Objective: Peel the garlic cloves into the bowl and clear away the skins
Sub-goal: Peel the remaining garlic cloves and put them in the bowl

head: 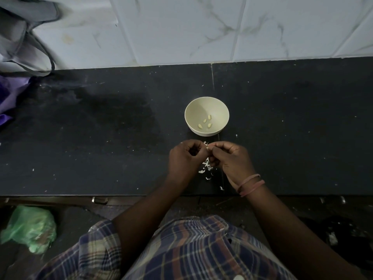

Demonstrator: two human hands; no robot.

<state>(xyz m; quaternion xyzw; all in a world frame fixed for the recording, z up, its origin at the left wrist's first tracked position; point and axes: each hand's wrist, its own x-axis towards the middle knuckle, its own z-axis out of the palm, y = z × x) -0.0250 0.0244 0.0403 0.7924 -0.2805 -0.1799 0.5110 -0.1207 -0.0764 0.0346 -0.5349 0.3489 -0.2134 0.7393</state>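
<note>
Hands (186,156) (230,156) (both curled) pinch garlic clove (207,148).

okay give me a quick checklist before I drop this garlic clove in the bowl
1. Bowl upright, just beyond the hands: ok.
2. Room in bowl, only four peeled cloves inside: ok.
3. Clove pinched between left hand and right hand: ok.
4. Clove fully peeled: cannot tell, mostly hidden by fingers.
5. Skins cleared from counter: not ok, heaped under the hands.

Matt dark stone counter (101,138), glossy marbled tiles (181,31).
</note>
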